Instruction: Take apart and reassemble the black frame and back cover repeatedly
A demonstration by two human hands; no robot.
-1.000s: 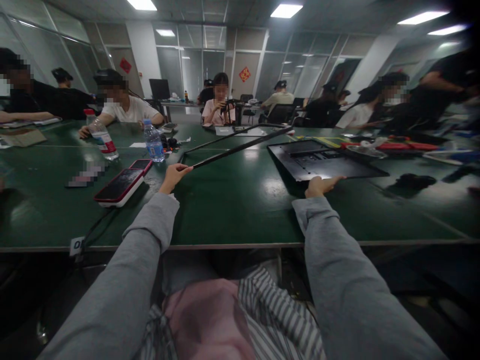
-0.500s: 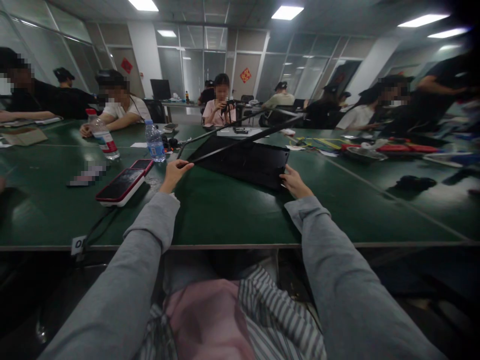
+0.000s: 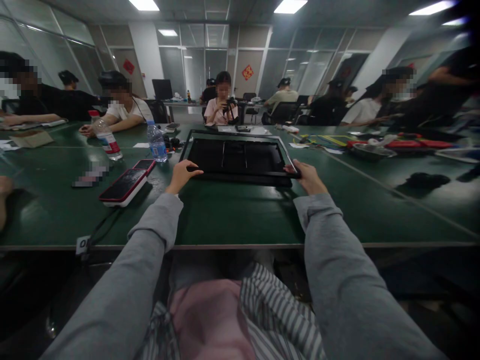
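Note:
A thin black rectangular frame (image 3: pixel 240 173) is held level just above a flat black panel (image 3: pixel 258 156) on the green table. Through the frame's opening, two thin pale upright lines show on the panel. My left hand (image 3: pixel 184 175) pinches the frame's near left corner between thumb and fingers. At the near right corner my right hand (image 3: pixel 306 176) grips the frame, fingers on top. The panel's near edge shows below the frame's near bar.
Left of my left hand stand a red-capped bottle (image 3: pixel 108 142), a blue-capped bottle (image 3: pixel 157 145) and a red-edged device (image 3: pixel 125 187) with a cable. A metal bowl (image 3: pixel 371 149) and a dark object (image 3: pixel 427 181) lie at right. People sit around the green table (image 3: pixel 240 220).
The frame has come down from a raised tilt to nearly level over the panel. My right hand has left the panel's edge and now holds the frame's right corner.

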